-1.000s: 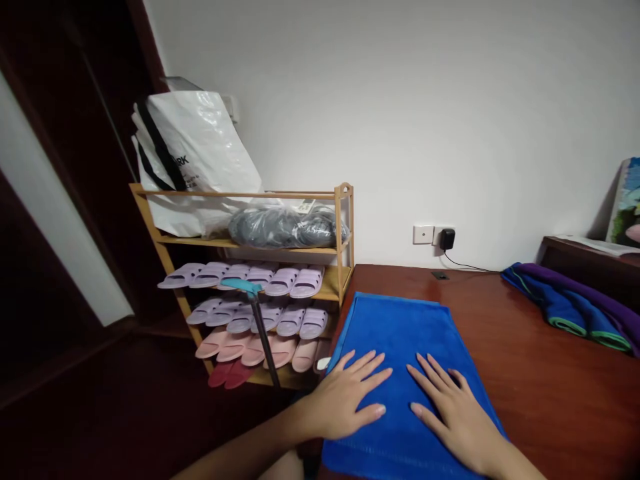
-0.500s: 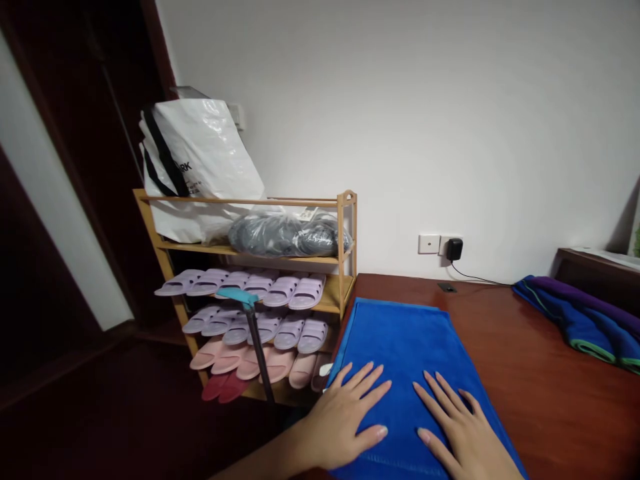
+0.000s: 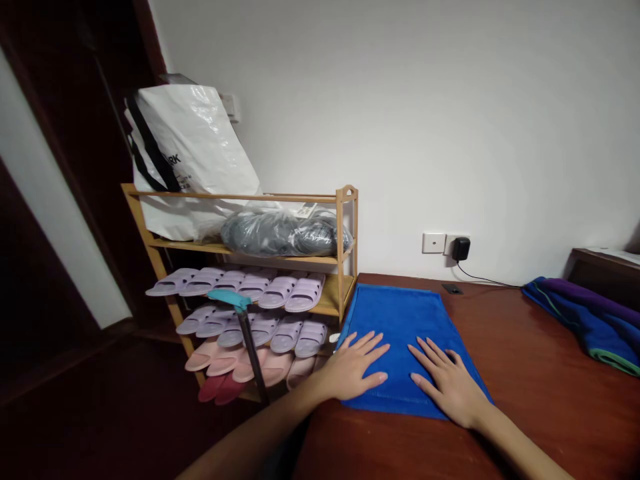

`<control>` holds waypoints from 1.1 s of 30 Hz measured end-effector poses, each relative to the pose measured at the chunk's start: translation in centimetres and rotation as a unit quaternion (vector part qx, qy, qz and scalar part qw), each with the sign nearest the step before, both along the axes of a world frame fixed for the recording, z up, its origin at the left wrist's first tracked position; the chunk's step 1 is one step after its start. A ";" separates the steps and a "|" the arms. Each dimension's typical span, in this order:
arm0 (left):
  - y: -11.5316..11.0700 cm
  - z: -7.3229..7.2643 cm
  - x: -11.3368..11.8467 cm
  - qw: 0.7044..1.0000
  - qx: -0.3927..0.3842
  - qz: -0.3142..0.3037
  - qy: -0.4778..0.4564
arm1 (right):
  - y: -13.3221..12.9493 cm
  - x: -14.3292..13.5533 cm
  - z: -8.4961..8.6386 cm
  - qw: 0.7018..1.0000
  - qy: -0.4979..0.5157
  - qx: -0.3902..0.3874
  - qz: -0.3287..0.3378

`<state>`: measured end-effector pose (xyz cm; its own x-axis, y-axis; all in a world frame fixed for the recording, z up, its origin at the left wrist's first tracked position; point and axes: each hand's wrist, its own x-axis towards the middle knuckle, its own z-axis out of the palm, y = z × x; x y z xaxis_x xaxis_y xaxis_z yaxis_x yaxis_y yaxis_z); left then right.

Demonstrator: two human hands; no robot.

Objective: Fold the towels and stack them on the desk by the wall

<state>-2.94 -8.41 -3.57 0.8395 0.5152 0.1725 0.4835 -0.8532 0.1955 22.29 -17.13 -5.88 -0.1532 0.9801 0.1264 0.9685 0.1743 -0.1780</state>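
Note:
A blue towel (image 3: 400, 313), folded into a long rectangle, lies flat on the reddish-brown wooden table (image 3: 540, 413) close to its left edge. My left hand (image 3: 355, 367) rests palm down on the towel's left side, fingers spread. On the right side of the same cloth lies my right hand (image 3: 445, 380), also flat with its fingers apart. Neither hand grips anything. A small white tag (image 3: 335, 338) sticks out at the towel's left edge.
Left of the table stands a wooden shoe rack (image 3: 347, 260) holding several slippers (image 3: 305, 292), a white bag (image 3: 200, 140) and a plastic-wrapped bundle (image 3: 285, 233). A teal-topped handle (image 3: 230, 299) rises before it. Blue-purple folded cloth (image 3: 585, 320) and a black adapter (image 3: 461, 249) are to the right.
Both hands and the towel have moved away from me, toward the wall. The towel's near edge and the bare wood before it now show. The view has shifted slightly.

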 end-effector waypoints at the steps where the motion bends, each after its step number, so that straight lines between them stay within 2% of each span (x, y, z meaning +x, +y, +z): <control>1: 0.9 -0.1 0.3 1.000 0.001 0.002 -0.003 | 0.9 0.2 0.1 1.000 -0.001 0.000 -0.001; 7: 5.6 -0.8 1.5 1.000 0.000 0.001 -0.014 | 5.2 1.2 0.2 1.000 -0.007 0.008 -0.014; 13: 8.7 -1.1 2.6 1.000 -0.008 0.006 -0.003 | 8.0 2.1 -0.2 1.000 -0.012 0.012 -0.016; 18: 9.8 -1.3 3.0 1.000 -0.010 0.003 -0.002 | 9.0 2.4 -0.5 0.999 -0.017 0.017 -0.021; 25: 9.9 -1.2 2.9 1.000 -0.006 0.003 0.009 | 8.8 3.5 -0.8 0.999 -0.017 0.021 -0.042; 29: 10.0 -1.3 3.1 1.000 -0.002 0.000 0.002 | 7.5 7.1 -2.1 0.994 -0.024 0.017 -0.107; 33: 10.9 -2.1 3.2 0.998 -0.013 0.006 -0.066 | 3.3 14.8 -3.4 0.979 -0.051 0.019 -0.197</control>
